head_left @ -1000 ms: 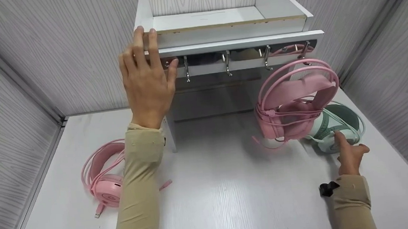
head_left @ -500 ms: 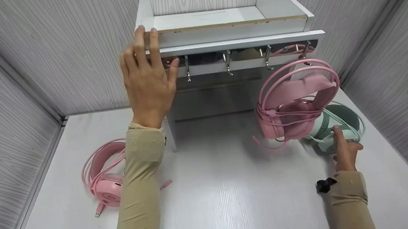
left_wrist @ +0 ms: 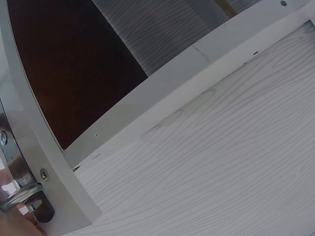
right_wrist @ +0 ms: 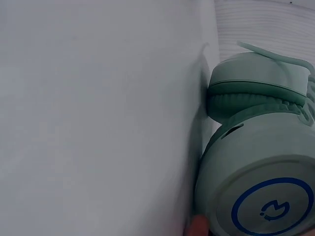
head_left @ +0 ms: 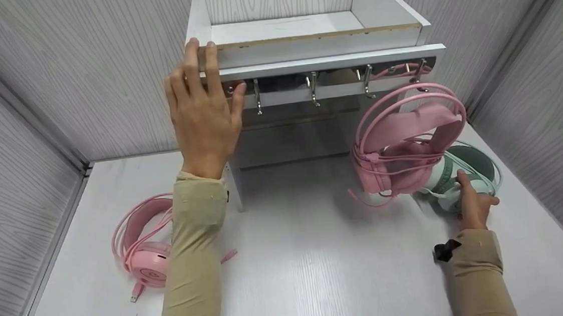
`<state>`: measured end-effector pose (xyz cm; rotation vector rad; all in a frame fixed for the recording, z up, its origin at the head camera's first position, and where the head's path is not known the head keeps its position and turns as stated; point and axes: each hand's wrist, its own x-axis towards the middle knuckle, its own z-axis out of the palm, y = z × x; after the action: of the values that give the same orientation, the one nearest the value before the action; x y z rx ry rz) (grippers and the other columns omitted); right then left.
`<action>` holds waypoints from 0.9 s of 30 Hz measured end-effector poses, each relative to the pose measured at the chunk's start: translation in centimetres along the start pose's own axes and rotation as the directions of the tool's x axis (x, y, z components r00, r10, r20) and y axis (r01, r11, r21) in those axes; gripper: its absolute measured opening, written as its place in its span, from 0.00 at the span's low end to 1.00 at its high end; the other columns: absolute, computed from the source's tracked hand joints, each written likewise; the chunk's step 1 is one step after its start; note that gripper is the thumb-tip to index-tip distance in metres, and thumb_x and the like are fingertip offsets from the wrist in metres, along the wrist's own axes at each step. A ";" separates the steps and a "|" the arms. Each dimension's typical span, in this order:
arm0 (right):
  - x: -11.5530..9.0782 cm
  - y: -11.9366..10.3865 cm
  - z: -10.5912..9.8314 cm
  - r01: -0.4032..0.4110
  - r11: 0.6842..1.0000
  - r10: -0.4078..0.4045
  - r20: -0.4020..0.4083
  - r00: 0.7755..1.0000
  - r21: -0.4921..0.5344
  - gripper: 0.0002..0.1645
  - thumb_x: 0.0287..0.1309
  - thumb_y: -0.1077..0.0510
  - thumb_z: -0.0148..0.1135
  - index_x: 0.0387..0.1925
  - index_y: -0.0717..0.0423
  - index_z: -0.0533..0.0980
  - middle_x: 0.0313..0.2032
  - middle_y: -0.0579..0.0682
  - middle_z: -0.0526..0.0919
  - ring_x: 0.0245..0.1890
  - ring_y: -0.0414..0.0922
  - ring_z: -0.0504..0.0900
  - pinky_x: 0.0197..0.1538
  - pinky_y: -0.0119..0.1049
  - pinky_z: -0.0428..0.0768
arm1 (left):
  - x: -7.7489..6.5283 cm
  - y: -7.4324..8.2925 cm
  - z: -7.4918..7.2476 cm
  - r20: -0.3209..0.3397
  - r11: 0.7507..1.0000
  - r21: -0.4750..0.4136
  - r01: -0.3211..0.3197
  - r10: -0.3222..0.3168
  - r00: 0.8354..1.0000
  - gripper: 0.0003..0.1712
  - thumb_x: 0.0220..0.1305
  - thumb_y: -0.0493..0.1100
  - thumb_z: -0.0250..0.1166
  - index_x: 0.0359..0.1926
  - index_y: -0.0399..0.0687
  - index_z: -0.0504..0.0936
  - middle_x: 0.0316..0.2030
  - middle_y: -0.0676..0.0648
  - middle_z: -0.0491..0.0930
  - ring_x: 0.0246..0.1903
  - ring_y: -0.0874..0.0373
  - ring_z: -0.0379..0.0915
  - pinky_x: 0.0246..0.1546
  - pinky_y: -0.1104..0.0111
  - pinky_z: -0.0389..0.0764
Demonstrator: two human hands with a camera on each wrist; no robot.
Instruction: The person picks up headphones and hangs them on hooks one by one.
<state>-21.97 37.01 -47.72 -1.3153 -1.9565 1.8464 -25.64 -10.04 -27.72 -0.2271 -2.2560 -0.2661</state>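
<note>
My left hand (head_left: 205, 114) lies on the left front corner of a white rack (head_left: 323, 48), fingers straight over its edge and thumb on the metal hook rail (head_left: 285, 82). In the right wrist view, mint-green headphones (right_wrist: 266, 142) lie on the table, with a fingertip (right_wrist: 198, 226) against the near ear cup. My right hand (head_left: 475, 208) holds that cup in the head view, thumb along its left side and fingers around the right, partly hidden. Pink headphones (head_left: 410, 128) hang from the rightmost hook, partly in front of the green pair.
A second pair of pink headphones (head_left: 150, 264) lies left on the white table (head_left: 311, 286), partly behind my left forearm. Its USB plug (head_left: 135, 292) points forward. Several hooks (head_left: 314, 90) stick out from the rail. Grey grained walls (head_left: 15, 164) enclose the table.
My right hand has moved slightly left and forward, and its thumb and fingers have closed around the green ear cup. My left hand stays on the rack.
</note>
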 end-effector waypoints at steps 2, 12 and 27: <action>0.1 0.0 0.1 0.004 0.999 -0.004 -0.011 1.000 -0.043 0.75 0.53 0.21 0.55 0.76 0.60 0.26 0.78 0.62 0.42 0.77 0.52 0.45 0.75 0.40 0.49 | 0.0 -0.1 0.0 -0.001 1.000 0.001 -0.001 0.001 1.000 0.39 0.79 0.61 0.45 0.77 0.40 0.56 0.74 0.35 0.56 0.65 0.38 0.57 0.70 0.51 0.54; 0.0 -0.3 0.3 -0.012 1.000 0.011 0.052 0.999 0.018 0.77 0.53 0.23 0.56 0.76 0.56 0.19 0.79 0.57 0.31 0.78 0.48 0.33 0.75 0.37 0.40 | -0.1 -0.4 -0.1 -0.046 1.000 -0.006 -0.004 0.004 0.999 0.38 0.79 0.61 0.44 0.76 0.39 0.58 0.73 0.35 0.57 0.64 0.38 0.58 0.70 0.52 0.53; 0.1 -0.3 0.0 -0.033 0.990 0.022 0.083 0.996 0.136 0.74 0.57 0.31 0.64 0.78 0.57 0.25 0.79 0.52 0.37 0.76 0.39 0.41 0.72 0.27 0.46 | -0.2 -0.5 -0.2 -0.021 1.000 -0.015 0.008 -0.009 1.000 0.38 0.79 0.60 0.45 0.77 0.40 0.57 0.74 0.36 0.56 0.64 0.39 0.57 0.70 0.52 0.53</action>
<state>-22.16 37.12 -47.50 -1.2512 -1.8198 2.0375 -25.51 -10.59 -27.83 -0.2215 -2.2350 -0.2886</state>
